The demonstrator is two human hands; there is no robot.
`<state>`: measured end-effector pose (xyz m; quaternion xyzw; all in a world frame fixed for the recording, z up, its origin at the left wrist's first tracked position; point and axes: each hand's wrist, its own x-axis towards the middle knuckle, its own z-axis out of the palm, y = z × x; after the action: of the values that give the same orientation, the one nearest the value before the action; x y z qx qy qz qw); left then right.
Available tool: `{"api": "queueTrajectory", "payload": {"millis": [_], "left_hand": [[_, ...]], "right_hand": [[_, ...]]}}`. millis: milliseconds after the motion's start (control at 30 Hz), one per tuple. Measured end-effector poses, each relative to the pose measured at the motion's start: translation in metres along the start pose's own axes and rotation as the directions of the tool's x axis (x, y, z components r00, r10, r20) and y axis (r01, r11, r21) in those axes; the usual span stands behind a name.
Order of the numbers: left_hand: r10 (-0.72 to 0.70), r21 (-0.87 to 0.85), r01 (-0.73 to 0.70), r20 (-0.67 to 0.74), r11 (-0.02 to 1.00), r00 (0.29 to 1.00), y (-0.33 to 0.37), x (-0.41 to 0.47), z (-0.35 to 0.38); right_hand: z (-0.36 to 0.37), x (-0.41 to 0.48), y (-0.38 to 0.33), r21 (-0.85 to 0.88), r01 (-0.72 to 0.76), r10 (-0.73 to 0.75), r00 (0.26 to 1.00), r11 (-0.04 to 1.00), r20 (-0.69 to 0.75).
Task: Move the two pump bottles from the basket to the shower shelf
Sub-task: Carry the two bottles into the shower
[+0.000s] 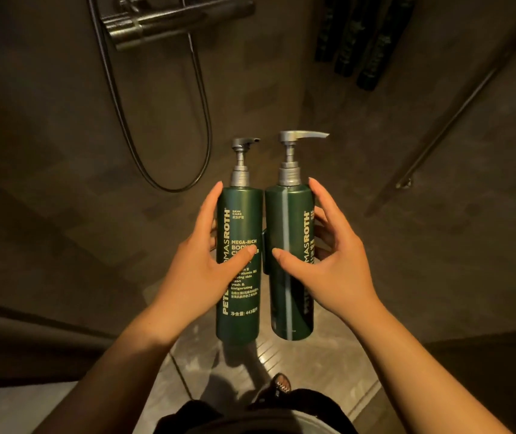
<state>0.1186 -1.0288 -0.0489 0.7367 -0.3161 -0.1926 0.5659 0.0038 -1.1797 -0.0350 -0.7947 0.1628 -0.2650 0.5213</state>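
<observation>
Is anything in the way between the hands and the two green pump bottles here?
Nothing visible. The left hand wraps the left pump bottle, and the right hand curls around the right pump bottle, fingers on or near it. The bottles are side by side, nearly touching.

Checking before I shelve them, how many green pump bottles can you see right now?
2. The left bottle is in the left hand, the right bottle in the right hand, side by side. No others show.
</observation>
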Motion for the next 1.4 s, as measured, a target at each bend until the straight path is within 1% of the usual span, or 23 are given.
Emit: {"api": "queueTrajectory", "payload": {"millis": [167,367,600,733,833,933,1067,1233,1300,1400], "left_hand": [[-0.022,-0.005,0.021,-0.179,1.000,0.984,0.005,0.011,-0.019],[-0.027,0.027,0.039,-0.347,0.999,0.938,0.000,0.022,-0.060],[-0.023,-0.010,0.021,-0.433,1.000,0.901,-0.015,0.043,-0.102],[0.006,0.018,0.003,-0.476,1.000,0.879,-0.016,0.051,-0.123],[0.005,0.026,0.009,-0.522,1.000,0.853,-0.015,0.056,-0.137],[-0.003,0.042,0.034,-0.589,0.999,0.808,-0.015,0.061,-0.147],[-0.042,0.018,0.074,-0.679,0.997,0.733,-0.012,0.069,-0.155],[-0.041,0.043,0.120,-0.782,0.992,0.622,0.000,0.086,-0.153],[-0.028,0.067,0.142,-0.814,0.988,0.580,0.007,0.096,-0.149],[-0.008,0.099,0.173,-0.849,0.980,0.529,0.018,0.112,-0.143]], "right_hand": [[0.010,0.050,-0.002,0.066,0.089,-0.099,0.980,0.994,0.173],[0.054,0.095,-0.011,0.139,0.145,-0.181,0.937,0.980,0.299],[0.102,0.141,-0.023,0.189,0.212,-0.270,0.886,0.959,0.378],[0.121,0.162,-0.031,0.222,0.248,-0.321,0.856,0.943,0.405],[0.136,0.179,-0.036,0.248,0.244,-0.334,0.834,0.937,0.439],[0.150,0.198,-0.039,0.284,0.249,-0.362,0.800,0.926,0.478],[0.166,0.227,-0.041,0.346,0.258,-0.415,0.739,0.902,0.530],[0.175,0.267,-0.043,0.433,0.215,-0.464,0.629,0.875,0.624],[0.177,0.285,-0.041,0.438,0.204,-0.468,0.587,0.875,0.661],[0.178,0.309,-0.040,0.424,0.213,-0.467,0.549,0.880,0.693]]}}
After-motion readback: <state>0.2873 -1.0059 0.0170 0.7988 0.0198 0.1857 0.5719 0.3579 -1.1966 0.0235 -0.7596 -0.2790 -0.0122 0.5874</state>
